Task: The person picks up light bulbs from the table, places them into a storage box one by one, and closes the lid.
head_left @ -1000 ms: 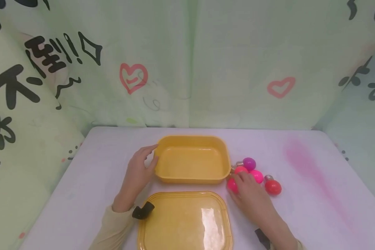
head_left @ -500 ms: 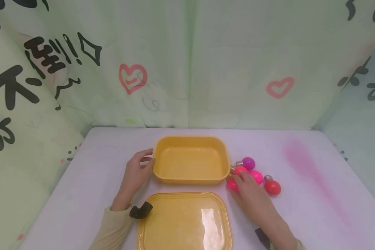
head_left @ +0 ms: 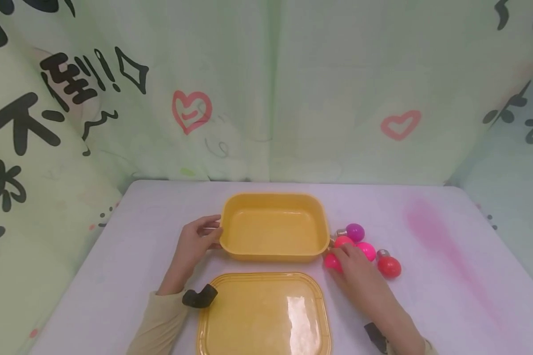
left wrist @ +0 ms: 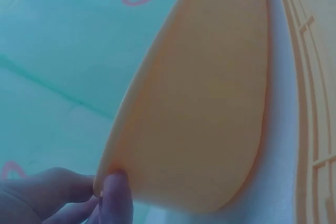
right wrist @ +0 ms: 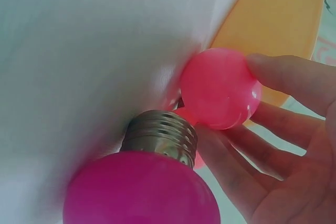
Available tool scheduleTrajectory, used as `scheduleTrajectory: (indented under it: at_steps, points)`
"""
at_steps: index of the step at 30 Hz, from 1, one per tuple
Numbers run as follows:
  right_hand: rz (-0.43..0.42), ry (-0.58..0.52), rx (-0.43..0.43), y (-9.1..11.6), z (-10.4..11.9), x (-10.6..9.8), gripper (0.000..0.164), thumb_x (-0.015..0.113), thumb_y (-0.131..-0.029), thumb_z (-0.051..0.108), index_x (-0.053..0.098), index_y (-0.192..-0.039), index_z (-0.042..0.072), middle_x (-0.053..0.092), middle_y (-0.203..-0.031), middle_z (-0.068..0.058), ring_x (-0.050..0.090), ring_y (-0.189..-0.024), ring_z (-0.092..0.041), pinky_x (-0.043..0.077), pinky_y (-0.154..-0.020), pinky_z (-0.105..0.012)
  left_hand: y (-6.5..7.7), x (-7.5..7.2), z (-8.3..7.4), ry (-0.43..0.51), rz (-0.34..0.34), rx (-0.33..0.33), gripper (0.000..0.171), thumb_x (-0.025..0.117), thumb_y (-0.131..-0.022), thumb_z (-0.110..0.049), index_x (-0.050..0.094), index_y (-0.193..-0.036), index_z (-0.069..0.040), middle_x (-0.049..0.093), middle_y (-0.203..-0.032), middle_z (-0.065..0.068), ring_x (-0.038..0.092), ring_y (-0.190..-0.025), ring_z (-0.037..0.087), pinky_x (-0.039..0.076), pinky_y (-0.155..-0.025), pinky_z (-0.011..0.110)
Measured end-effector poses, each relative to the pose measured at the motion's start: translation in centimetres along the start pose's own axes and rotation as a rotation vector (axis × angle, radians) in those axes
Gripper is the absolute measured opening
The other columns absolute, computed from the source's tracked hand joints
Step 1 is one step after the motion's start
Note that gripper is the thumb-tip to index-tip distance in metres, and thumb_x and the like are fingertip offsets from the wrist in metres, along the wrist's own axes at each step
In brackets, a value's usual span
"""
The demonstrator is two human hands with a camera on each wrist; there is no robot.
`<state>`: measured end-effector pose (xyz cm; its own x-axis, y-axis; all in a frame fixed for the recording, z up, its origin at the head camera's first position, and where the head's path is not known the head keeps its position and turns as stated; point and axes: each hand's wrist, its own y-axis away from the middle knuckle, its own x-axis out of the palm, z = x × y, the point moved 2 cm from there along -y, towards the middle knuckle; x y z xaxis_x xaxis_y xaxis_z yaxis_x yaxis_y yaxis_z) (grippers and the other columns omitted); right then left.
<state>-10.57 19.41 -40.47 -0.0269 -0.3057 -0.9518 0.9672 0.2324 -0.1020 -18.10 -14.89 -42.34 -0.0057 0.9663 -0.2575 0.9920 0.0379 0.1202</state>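
Observation:
My left hand (head_left: 195, 241) rests at the left end of a yellow rectangular box (head_left: 275, 259), thumb and fingertips touching its outside. In the left wrist view the thumb (left wrist: 118, 198) lies against the box wall (left wrist: 194, 103) beside the rim. My right hand (head_left: 360, 278) pinches a pink light bulb (head_left: 333, 262) near the box's front right corner. In the right wrist view thumb and fingers lie round that bulb (right wrist: 220, 87); a magenta bulb (right wrist: 142, 192) with a metal screw base is close in front. The held bulb's base is mostly hidden.
Beside the right hand lie a purple bulb (head_left: 355, 231), a coral bulb (head_left: 344, 241), a pink bulb (head_left: 366, 250) and a red bulb (head_left: 389, 267). A flat yellow lid (head_left: 262, 315) lies in front of the box. Behind the white table (head_left: 426, 305) hangs a printed curtain (head_left: 328, 88).
The left fingers have slid down from the box's upper left rim to its left side. The right hand stays on the pink bulb, nearly still.

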Motion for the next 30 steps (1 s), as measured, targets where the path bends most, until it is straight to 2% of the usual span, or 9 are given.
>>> scheduleTrajectory:
  at_steps: [9, 15, 19, 24, 30]
  points:
    - [0.051, -0.013, 0.042, -0.2, 0.2, -0.7, 0.054, 0.082, -0.081, 0.022, 0.062, -0.129, 0.007, 0.06, -0.124, -0.009, 0.062, -0.111, -0.027, 0.059, -0.085, -0.043, -0.2, 0.0, 0.1, 0.034, -0.011, -0.046, 0.039, 0.066, -0.094, -0.012, 0.061, -0.132, -0.007, 0.064, -0.119, 0.018, 0.068, -0.093, 0.022, 0.062, -0.073, 0.032]
    - [0.089, 0.01, 0.074, -0.1, 0.6, -1.8, 0.055, 0.081, -0.082, 0.016, 0.06, -0.132, 0.008, 0.059, -0.129, -0.013, 0.059, -0.118, -0.032, 0.057, -0.09, -0.049, -0.3, 0.1, 0.2, 0.049, -0.02, -0.051, 0.039, 0.067, -0.093, -0.011, 0.062, -0.131, -0.006, 0.064, -0.12, 0.018, 0.069, -0.094, 0.024, 0.062, -0.072, 0.031]
    - [0.06, 0.016, 0.056, 0.0, 0.9, -2.8, 0.051, 0.08, -0.083, 0.012, 0.062, -0.13, 0.007, 0.06, -0.124, -0.013, 0.059, -0.115, -0.032, 0.057, -0.089, -0.05, -0.3, 0.1, 0.4, 0.057, -0.033, -0.039, 0.038, 0.068, -0.092, -0.01, 0.063, -0.13, -0.006, 0.064, -0.118, 0.018, 0.069, -0.092, 0.022, 0.062, -0.07, 0.031]
    - [0.033, 0.029, 0.045, 0.1, 1.0, -3.7, 0.053, 0.082, -0.081, 0.016, 0.062, -0.13, 0.008, 0.061, -0.118, -0.013, 0.058, -0.109, -0.032, 0.056, -0.088, -0.055, -0.5, 0.3, 0.4, 0.066, -0.043, -0.032, 0.037, 0.069, -0.091, -0.011, 0.064, -0.128, -0.006, 0.065, -0.117, 0.018, 0.069, -0.088, 0.02, 0.062, -0.069, 0.031]
    - [0.006, 0.032, 0.024, -0.1, 1.2, -4.4, 0.053, 0.082, -0.081, 0.017, 0.063, -0.129, 0.006, 0.062, -0.117, -0.014, 0.059, -0.107, -0.034, 0.055, -0.088, -0.057, -0.4, 0.3, 0.5, 0.055, -0.053, -0.04, 0.037, 0.069, -0.092, -0.012, 0.065, -0.128, -0.008, 0.065, -0.117, 0.017, 0.069, -0.092, 0.023, 0.062, -0.07, 0.03]
